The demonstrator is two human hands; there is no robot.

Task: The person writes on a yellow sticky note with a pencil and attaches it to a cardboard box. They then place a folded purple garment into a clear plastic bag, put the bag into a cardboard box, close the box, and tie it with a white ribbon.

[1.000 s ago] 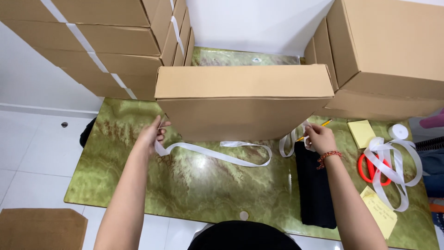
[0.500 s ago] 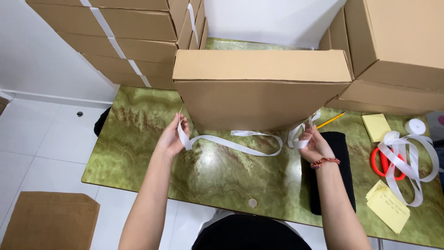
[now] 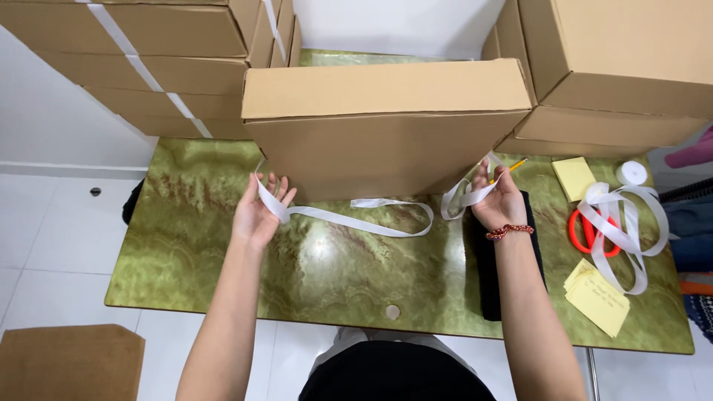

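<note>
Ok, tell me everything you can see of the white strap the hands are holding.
The white strap is a flat, narrow band, plastic or woven by its look, and slack. Its left end runs up from the left hand along the lower left corner of the cardboard box. From there it lies on the green marble-patterned table, curling into a loop near the middle. On the right it loops loosely through the right hand and rises by the box's right corner. Whether it passes under the box is hidden.
</note>
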